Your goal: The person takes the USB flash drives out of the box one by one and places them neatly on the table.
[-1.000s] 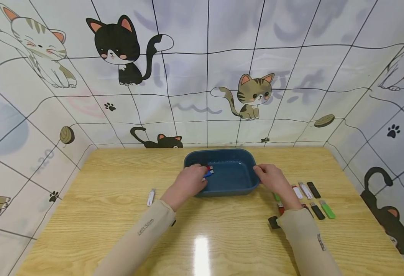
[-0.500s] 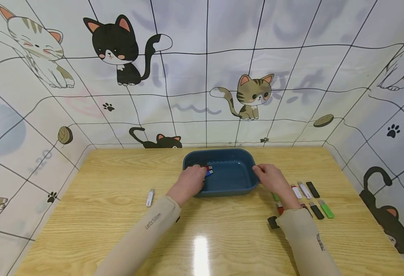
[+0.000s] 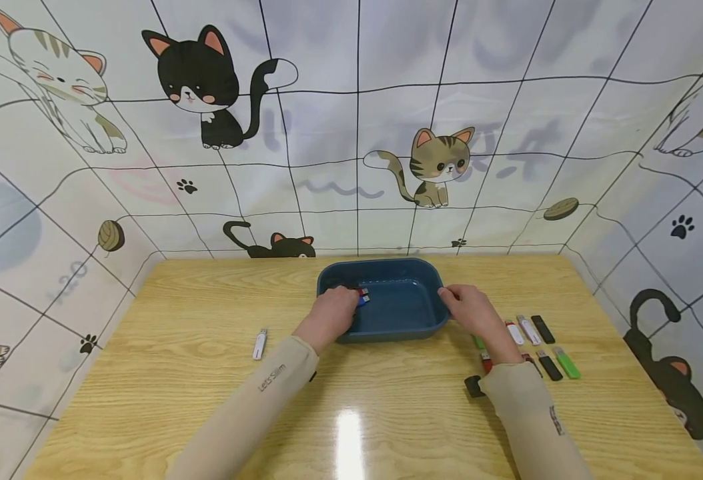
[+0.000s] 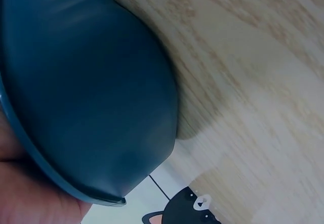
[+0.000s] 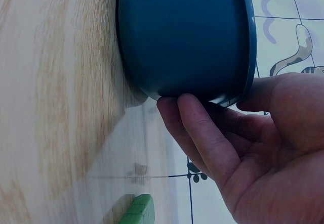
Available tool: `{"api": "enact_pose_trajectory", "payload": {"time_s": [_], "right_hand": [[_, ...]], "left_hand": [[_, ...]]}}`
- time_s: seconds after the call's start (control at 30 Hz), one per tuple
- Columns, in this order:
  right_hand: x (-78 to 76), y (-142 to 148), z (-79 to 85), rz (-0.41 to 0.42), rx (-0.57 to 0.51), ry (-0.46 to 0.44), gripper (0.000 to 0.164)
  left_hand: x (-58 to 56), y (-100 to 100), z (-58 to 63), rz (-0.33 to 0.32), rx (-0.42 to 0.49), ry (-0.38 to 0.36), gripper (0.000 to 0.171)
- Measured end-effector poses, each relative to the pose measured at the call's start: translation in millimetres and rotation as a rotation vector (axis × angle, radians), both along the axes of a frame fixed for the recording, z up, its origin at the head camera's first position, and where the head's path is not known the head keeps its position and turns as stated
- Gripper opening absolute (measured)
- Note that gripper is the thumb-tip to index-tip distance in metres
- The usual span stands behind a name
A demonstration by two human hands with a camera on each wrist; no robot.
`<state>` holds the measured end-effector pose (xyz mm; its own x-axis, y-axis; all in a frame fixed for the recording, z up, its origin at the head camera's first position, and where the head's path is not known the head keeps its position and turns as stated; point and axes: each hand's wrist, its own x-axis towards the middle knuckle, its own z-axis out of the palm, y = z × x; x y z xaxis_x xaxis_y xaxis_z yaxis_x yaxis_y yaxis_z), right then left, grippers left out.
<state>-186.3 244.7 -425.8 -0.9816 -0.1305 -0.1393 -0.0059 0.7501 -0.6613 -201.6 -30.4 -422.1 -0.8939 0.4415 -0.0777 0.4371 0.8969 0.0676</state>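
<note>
A pale wall cloth printed with cats (image 3: 321, 133) hangs beyond both hands; a wooden table (image 3: 207, 300) spreads beneath them; a blue tray (image 3: 402, 310) with rounded corners sits on it, between the hands, long side facing the person, glossy inside.

The right hand (image 3: 470, 307) grips the near right end of the tray, thumb at the rim and 2 or more fingertips against the outer wall, the grip narrow and the palm clear of the side; the left hand (image 3: 330, 313) reaches over the opposite end into the tray, back of the hand upward; its fingers are hidden inside, so I cannot tell how far open they are or whether they hold anything.

At the left hand's inner edge, inside the tray, a blue stick (image 3: 362, 301) and a red stick (image 3: 360, 291) show partly, metal plugs toward the right hand; well apart to the left of the left hand, 1 white stick (image 3: 259, 345) lies on the table; outward of the right wrist lie a red-and-white stick (image 3: 515, 333), a silver-white stick (image 3: 529, 331) and a black stick (image 3: 542, 329), with a bright green stick (image 3: 567, 363) nearer the person.
</note>
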Motion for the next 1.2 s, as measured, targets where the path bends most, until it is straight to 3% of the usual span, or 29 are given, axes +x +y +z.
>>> {"api": "enact_pose_trajectory", "payload": {"time_s": [0.2,0.73,0.97,1.2], "right_hand": [[-0.1,-0.2,-1.2,-0.001,0.004,0.002,0.042],[-1.4,0.6,-1.1,0.007,0.003,0.001,0.040],[-0.2,0.3,-1.7,0.009,-0.001,0.011,0.038],[0.4,0.4,-2.5,0.010,0.001,0.025,0.037]], "left_hand": [[-0.7,1.1,0.4,0.033,0.004,-0.006,0.016],[-2.5,-0.7,-1.1,0.034,0.011,-0.024,0.016],[1.4,-2.6,-2.7,0.004,0.065,0.054,0.015],[1.0,-2.6,2.4,0.023,0.101,0.092,0.010]]}}
